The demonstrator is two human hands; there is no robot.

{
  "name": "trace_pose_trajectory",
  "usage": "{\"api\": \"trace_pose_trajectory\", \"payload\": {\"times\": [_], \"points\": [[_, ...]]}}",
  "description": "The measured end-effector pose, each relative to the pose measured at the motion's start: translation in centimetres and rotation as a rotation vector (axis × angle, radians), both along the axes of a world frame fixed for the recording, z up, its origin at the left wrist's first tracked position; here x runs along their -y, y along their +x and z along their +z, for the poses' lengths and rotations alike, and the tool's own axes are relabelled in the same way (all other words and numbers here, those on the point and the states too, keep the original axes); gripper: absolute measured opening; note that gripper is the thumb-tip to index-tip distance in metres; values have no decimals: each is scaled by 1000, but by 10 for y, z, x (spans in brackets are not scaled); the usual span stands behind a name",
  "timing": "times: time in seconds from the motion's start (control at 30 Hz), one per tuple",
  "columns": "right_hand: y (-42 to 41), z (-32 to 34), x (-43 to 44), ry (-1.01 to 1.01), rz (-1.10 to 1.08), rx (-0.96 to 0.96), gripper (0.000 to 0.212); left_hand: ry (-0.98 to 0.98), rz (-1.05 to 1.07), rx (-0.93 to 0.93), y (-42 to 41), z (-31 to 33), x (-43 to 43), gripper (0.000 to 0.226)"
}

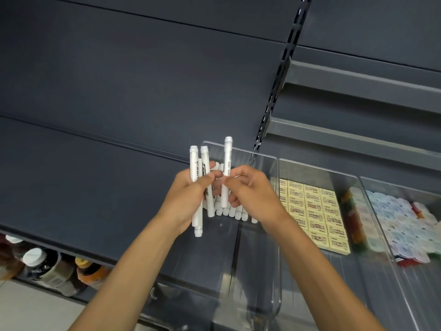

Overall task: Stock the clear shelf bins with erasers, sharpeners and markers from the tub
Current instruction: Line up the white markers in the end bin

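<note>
1. The left hand (pixel 188 199) sits just left of centre, its grip closed round a bundle of white markers (pixel 197 168) held upright, caps poking out at 12 and 6 o'clock of the fist.
2. The right hand (pixel 250 194), touching it at 3 o'clock, pinches a single marker (pixel 226 168) between thumb and fingertips, also upright.
3. Both hands hover over the marker bin (pixel 262 156), a clear bin on the dark shelf (pixel 95 199); a row of markers (pixel 236 212) lies in it, partly hidden behind the fingers and held pens.
4. At 3 o'clock of that bin, wall to wall, the eraser bin (pixel 317 168) holds yellow erasers (pixel 312 211) packed flat in rows.
5. Further towards 3 o'clock, a third bin (pixel 381 187) holds small pale pieces (pixel 401 223) (too blurred to name).
6. At 8 o'clock, under the shelf edge, stand bottles (pixel 47 263).
7. A slotted upright (pixel 279 75) runs towards 1 o'clock.
</note>
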State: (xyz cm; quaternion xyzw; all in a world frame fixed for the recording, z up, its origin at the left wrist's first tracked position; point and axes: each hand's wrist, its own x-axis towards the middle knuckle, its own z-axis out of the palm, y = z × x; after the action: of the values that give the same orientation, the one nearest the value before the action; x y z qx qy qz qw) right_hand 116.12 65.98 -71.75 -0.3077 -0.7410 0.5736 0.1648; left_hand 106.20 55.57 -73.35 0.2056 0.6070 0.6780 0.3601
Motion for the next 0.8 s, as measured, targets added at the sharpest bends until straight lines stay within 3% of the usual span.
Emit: {"api": "trace_pose_trajectory", "payload": {"times": [0.3, 0.43, 0.8], "points": [[-14, -6, -12, -23, -58, 63, 5, 69, 86, 6, 0, 0, 0, 22], [-16, -11, -12, -105, -88, 39, 17, 72, 103, 17, -4, -2, 0, 18], [-15, -25, -13, -13, -207, -26, 7, 82, 34, 42, -7, 0, 3, 18]]}}
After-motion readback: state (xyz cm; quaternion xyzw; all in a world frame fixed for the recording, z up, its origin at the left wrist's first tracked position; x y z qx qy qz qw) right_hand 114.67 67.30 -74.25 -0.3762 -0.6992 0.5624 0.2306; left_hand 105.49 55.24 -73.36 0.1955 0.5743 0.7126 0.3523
